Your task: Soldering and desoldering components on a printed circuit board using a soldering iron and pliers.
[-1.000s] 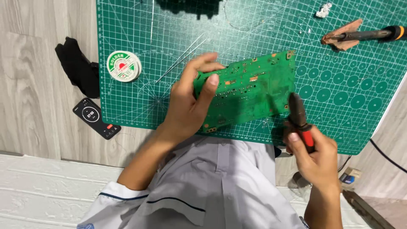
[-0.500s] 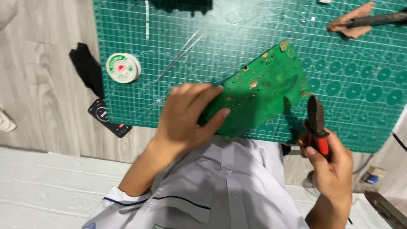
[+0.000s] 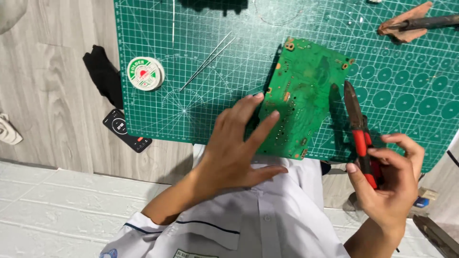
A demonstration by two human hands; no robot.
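While one left hand (image 3: 234, 148) presses one circuit board (image 3: 306, 95) with spread fingers, one right hand (image 3: 389, 184), at 3 o'clock, grips one pair of pliers (image 3: 358, 129).

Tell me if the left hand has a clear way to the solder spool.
Probably yes: the left hand rests on the circuit board, and only bare green mat lies between it and the solder spool.

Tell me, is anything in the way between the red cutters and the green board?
Nothing visible is. The right hand holds the red-handled cutters just right of the green circuit board, with only bare cutting mat between them. The left hand touches the board's other edge.
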